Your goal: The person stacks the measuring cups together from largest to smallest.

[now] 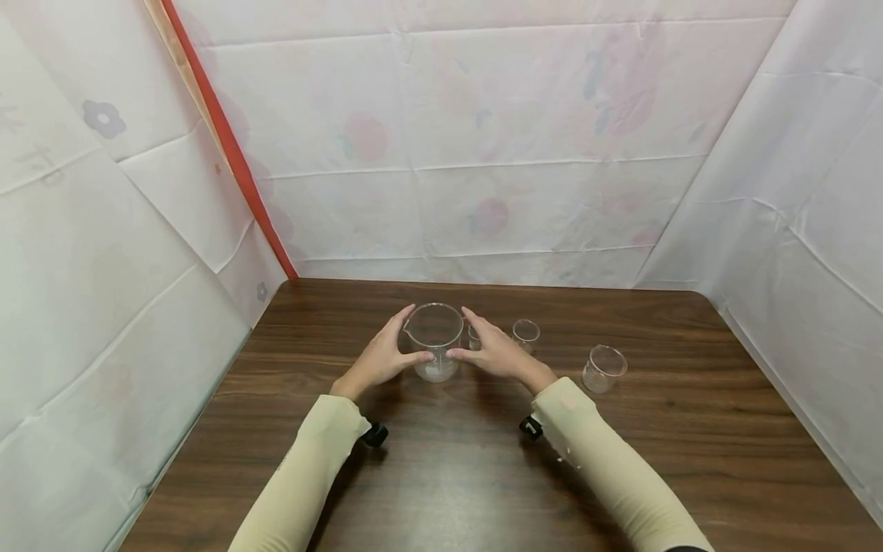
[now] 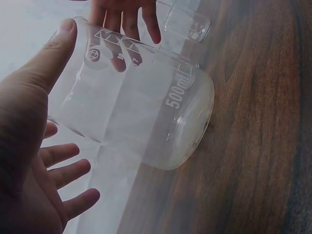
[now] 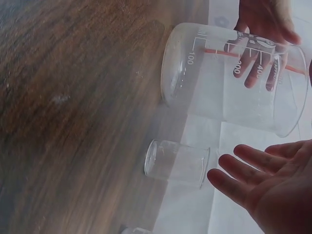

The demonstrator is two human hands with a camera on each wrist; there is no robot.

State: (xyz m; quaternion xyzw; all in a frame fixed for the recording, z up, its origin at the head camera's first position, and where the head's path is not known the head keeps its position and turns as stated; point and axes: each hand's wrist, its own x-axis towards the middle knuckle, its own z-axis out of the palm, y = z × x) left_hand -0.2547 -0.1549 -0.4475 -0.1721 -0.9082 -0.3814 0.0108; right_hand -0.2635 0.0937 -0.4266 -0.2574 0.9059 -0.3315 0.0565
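Note:
A large clear glass beaker [image 1: 438, 369], marked 500 ml in the left wrist view, stands upright on the table. My left hand [image 1: 378, 359] is at its left side, thumb near the front of the glass and fingers spread apart. On the other side my right hand [image 1: 498, 353] mirrors this, its thumb near the front. In the right wrist view, the right hand's fingers [image 3: 234, 187] are extended and apart from the glass. Whether either thumb touches the beaker, I cannot tell. Partly hidden behind the right hand is a tiny beaker [image 1: 474, 337].
Right of the large beaker stand a small beaker [image 1: 526, 331] and, farther right, a medium beaker [image 1: 603, 369]. They share a dark wooden table [image 1: 441, 460]. White patterned cloth [image 1: 483, 153] hangs behind and at both sides. A red strip [image 1: 228, 138] runs down the back left corner.

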